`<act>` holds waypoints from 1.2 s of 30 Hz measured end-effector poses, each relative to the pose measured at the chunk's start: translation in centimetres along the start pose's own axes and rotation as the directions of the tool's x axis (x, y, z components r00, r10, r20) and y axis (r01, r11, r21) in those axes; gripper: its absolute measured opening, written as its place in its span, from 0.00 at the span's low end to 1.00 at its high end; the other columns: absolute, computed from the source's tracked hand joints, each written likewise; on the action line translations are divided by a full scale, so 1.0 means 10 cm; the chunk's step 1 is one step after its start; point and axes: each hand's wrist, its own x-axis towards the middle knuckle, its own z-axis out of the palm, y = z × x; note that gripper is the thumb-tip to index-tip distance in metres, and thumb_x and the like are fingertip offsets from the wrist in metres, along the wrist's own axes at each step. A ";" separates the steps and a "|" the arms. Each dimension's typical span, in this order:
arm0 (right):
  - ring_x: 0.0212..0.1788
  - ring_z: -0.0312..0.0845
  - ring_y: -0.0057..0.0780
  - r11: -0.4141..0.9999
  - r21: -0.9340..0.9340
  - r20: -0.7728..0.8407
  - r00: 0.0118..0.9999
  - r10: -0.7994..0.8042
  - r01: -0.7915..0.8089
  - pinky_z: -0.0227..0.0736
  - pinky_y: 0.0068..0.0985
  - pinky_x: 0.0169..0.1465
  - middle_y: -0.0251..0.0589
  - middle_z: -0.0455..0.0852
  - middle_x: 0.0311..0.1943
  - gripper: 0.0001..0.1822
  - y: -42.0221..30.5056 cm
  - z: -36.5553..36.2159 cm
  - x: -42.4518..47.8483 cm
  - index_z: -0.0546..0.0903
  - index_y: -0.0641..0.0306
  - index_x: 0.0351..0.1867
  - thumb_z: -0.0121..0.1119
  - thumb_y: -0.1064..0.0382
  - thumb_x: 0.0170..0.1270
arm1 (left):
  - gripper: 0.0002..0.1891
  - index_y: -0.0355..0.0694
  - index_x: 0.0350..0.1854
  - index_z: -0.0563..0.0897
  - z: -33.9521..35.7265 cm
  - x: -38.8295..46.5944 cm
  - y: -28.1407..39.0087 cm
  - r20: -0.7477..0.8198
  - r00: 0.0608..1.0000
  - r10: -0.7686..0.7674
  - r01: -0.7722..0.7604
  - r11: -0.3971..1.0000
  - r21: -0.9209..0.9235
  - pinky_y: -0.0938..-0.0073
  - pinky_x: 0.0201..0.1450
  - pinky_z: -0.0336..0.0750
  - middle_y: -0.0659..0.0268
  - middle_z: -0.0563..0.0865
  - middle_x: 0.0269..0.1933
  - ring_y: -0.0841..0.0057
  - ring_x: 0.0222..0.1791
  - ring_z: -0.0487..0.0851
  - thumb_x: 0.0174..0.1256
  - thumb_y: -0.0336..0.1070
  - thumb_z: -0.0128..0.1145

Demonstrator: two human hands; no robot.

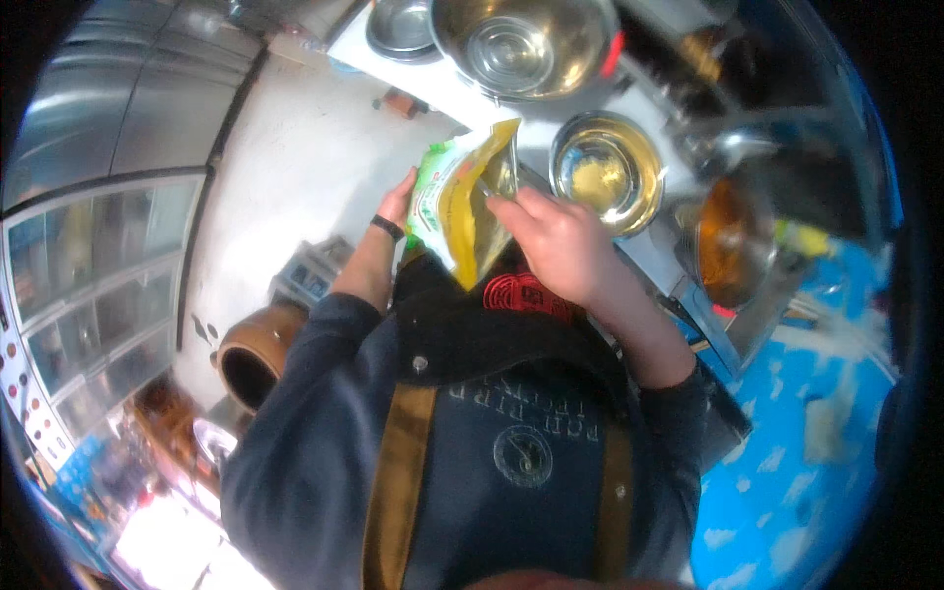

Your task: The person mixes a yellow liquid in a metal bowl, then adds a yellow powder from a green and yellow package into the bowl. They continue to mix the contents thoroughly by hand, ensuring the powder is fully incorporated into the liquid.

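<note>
My left hand (pixel 399 199) grips the side of a green, white and yellow plastic bag (pixel 451 203), which bears printed writing. The bag is tilted, its mouth gaping toward my right. At that mouth my right hand (pixel 552 237) pinches the thin metal handle (pixel 484 187) of a utensil; its far end is hidden in the bag. Just beyond my right hand, a steel bowl (pixel 646 136) stands on the white counter (pixel 461 94). Inside it lies a small heap of pale yellow powder (pixel 599 181).
A large steel basin (pixel 509 77) and smaller stacked steel bowls (pixel 402 33) stand at the far side. To the right is a steel bowl with orange-brown contents (pixel 723 254). A brown jar (pixel 269 335) and a glass-fronted cabinet (pixel 103 287) are on the left.
</note>
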 end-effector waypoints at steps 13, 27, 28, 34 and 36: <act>0.39 0.83 0.52 0.907 0.328 0.047 0.964 0.263 -0.264 0.78 0.41 0.41 0.51 0.85 0.38 0.10 0.54 0.68 0.07 0.80 0.64 0.44 0.53 0.70 0.62 | 0.27 0.39 0.71 0.65 -0.04 -0.35 0.28 0.094 0.951 0.293 -0.306 0.935 0.177 0.62 0.63 0.74 0.57 0.77 0.63 0.66 0.60 0.78 0.75 0.45 0.51; 0.46 0.83 0.51 0.867 0.407 0.442 0.893 0.089 -0.288 0.77 0.39 0.52 0.58 0.85 0.42 0.10 0.52 0.96 1.12 0.82 0.69 0.43 0.53 0.71 0.62 | 0.41 0.30 0.61 0.77 -0.15 -0.29 0.50 -0.459 0.826 0.328 0.168 0.633 0.755 0.71 0.60 0.71 0.52 0.84 0.55 0.69 0.53 0.81 0.70 0.70 0.42; 0.46 0.83 0.51 0.895 0.371 0.440 0.896 0.068 -0.249 0.77 0.39 0.53 0.57 0.85 0.42 0.10 0.51 0.93 1.28 0.81 0.69 0.43 0.52 0.72 0.62 | 0.41 0.30 0.61 0.77 -0.14 -0.24 0.62 -0.453 0.837 0.307 0.136 0.685 0.715 0.70 0.61 0.70 0.52 0.84 0.54 0.68 0.54 0.80 0.70 0.70 0.42; 0.40 0.81 0.54 0.952 0.307 0.019 1.000 0.005 -0.010 0.76 0.43 0.44 0.54 0.84 0.36 0.11 0.58 0.63 2.47 0.80 0.67 0.41 0.48 0.63 0.68 | 0.37 0.30 0.56 0.80 -0.43 0.58 1.46 -0.295 0.871 0.394 -0.168 0.801 0.575 0.72 0.51 0.75 0.56 0.86 0.49 0.74 0.46 0.82 0.71 0.66 0.46; 0.38 0.80 0.55 0.917 0.360 0.135 0.982 0.134 -0.174 0.76 0.41 0.42 0.54 0.84 0.34 0.14 0.61 0.37 2.94 0.80 0.68 0.40 0.50 0.58 0.69 | 0.31 0.29 0.53 0.80 -0.38 0.88 1.90 -0.272 0.871 0.410 -0.247 0.842 0.479 0.75 0.40 0.79 0.61 0.87 0.43 0.76 0.38 0.84 0.72 0.59 0.51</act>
